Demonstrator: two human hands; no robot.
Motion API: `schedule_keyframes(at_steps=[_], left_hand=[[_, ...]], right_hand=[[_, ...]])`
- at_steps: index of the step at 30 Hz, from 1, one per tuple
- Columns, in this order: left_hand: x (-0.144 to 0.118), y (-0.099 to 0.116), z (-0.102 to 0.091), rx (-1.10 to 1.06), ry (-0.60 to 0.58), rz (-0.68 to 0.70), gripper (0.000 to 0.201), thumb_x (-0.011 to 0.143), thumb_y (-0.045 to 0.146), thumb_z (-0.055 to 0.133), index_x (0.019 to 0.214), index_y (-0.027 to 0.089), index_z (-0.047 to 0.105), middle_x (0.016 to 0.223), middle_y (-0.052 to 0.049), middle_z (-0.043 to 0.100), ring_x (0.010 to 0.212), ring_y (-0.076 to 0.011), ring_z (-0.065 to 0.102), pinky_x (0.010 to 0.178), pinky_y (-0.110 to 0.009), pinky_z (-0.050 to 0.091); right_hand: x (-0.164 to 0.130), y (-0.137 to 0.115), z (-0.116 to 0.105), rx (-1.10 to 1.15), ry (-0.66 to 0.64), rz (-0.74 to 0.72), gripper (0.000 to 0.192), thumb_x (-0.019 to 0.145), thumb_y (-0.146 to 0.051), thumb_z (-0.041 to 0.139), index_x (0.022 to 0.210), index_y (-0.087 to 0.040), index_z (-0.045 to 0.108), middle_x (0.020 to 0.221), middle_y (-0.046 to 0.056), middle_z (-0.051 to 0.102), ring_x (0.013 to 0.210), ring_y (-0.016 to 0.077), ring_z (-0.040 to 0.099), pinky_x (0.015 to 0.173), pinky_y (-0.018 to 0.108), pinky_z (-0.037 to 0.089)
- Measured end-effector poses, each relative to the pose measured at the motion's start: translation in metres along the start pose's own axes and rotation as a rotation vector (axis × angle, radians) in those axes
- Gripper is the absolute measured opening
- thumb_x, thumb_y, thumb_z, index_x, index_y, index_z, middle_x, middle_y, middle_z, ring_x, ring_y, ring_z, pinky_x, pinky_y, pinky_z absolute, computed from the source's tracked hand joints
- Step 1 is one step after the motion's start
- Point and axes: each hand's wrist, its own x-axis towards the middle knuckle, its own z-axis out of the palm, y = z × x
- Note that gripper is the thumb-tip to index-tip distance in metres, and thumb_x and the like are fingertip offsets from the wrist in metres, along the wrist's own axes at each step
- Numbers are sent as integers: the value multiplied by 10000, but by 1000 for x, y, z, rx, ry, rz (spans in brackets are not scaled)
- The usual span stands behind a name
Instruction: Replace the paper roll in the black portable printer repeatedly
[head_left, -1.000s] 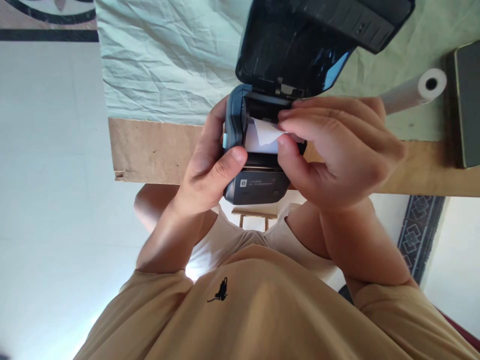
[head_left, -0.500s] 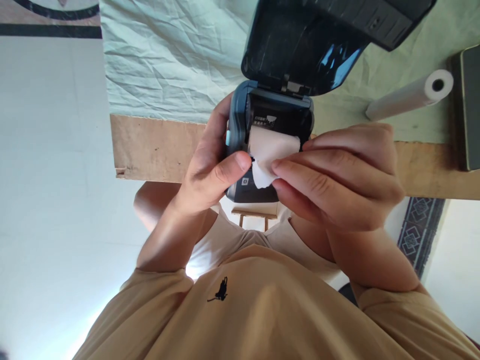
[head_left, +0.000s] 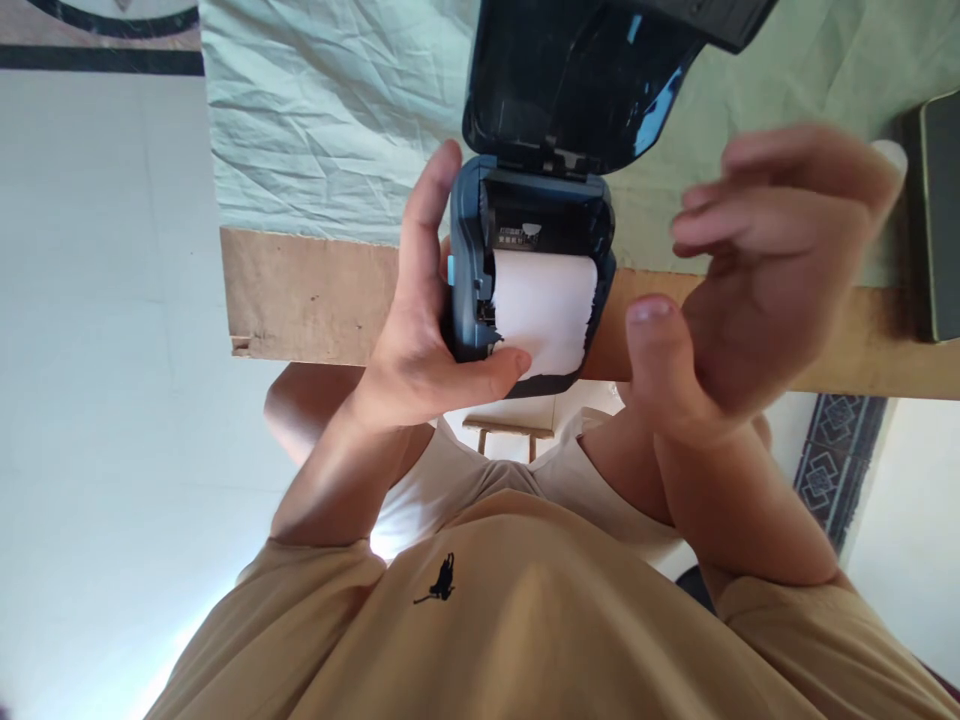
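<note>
A small dark blue label printer [head_left: 466, 250] sits in my left hand [head_left: 420, 345], its fingers around the left side. Its black lid [head_left: 547, 85] is swung open away from me. White paper [head_left: 547, 300] comes out over the printer's front, with ragged edges, and my left thumb presses its lower end. To the right of the printer my right hand [head_left: 765, 270] is raised, slightly blurred, with thumb and fingers apart and nothing between them. It touches neither the printer nor the paper.
A wooden board edge [head_left: 315, 300] borders the table, which is covered with a pale green cloth [head_left: 322, 130]. At the right stands a white paper roll [head_left: 891, 160], mostly hidden behind my right hand. Beside it lies a dark flat object [head_left: 941, 220].
My right hand has let go of the paper and moved up and right. The paper now lies flatter under my left thumb. The printer has shifted slightly left.
</note>
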Motion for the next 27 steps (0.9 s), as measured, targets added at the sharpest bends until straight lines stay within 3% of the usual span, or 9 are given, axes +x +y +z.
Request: schedule_keyframes(at_steps=[4,6,8,11,15,19,22,25,27], left_hand=[[3,1,-4,-75,-208,43,1151,466,343,932,1474,467,391,1501,-28,554,1107,-297,734,725,-360,631],[2,12,-3,-72,-209,14,1172,416,287,957,1454,442,435,1482,-21,570,1278,-350,661,897,-441,637],[-2,27,1,-36,-202,-7,1144,403,249,977,1425,416,489,1463,-9,579,1448,-361,529,1137,-501,535],[-8,48,10,63,-114,-160,845,711,239,844,1460,378,479,1595,5,460,1585,-298,364,1319,-509,317],[-12,62,16,120,-138,-203,911,721,198,826,1503,409,410,1583,29,458,1563,-302,400,1321,-536,304],[-11,60,16,85,-151,-189,824,765,291,852,1473,435,455,1544,52,478,1539,-277,429,1324,-506,307],[-8,44,10,-61,-205,-177,637,856,480,776,1431,484,501,1474,56,543,1521,-272,456,1291,-534,361],[-4,20,2,-169,-248,53,715,810,706,704,1448,465,489,1341,13,642,1517,-320,463,1222,-577,435],[-4,11,-1,-141,-205,24,767,803,752,671,1449,363,524,1322,-40,651,1515,-353,459,1205,-573,447]], right_hand=[[-1,1,3,94,-174,143,273,910,-473,486,1118,-296,471,1587,31,443,1594,240,312,1235,542,415],[0,1,5,173,-197,188,245,920,-465,428,1104,-311,377,1613,23,436,1558,216,392,1173,528,463],[2,3,5,279,-128,240,168,942,-440,314,1039,-303,322,1453,31,590,1412,202,566,1046,495,526],[4,12,2,425,0,371,151,953,-360,206,941,-279,332,1049,40,706,1094,192,721,835,419,559],[3,21,0,493,44,460,120,904,-303,342,972,-265,433,940,52,676,986,204,726,722,357,526],[-3,13,5,475,-46,468,191,954,-374,369,1075,-287,489,1198,44,690,1138,203,699,887,398,562],[-5,6,7,455,-220,404,315,968,-490,401,1234,-332,462,1361,24,615,1262,201,637,1051,426,554],[-5,5,6,459,-365,334,469,946,-563,508,1351,-341,424,1362,28,590,1192,199,645,927,385,591],[-5,8,5,463,-383,301,517,939,-551,559,1389,-335,425,1343,36,592,1200,206,635,840,353,584]])
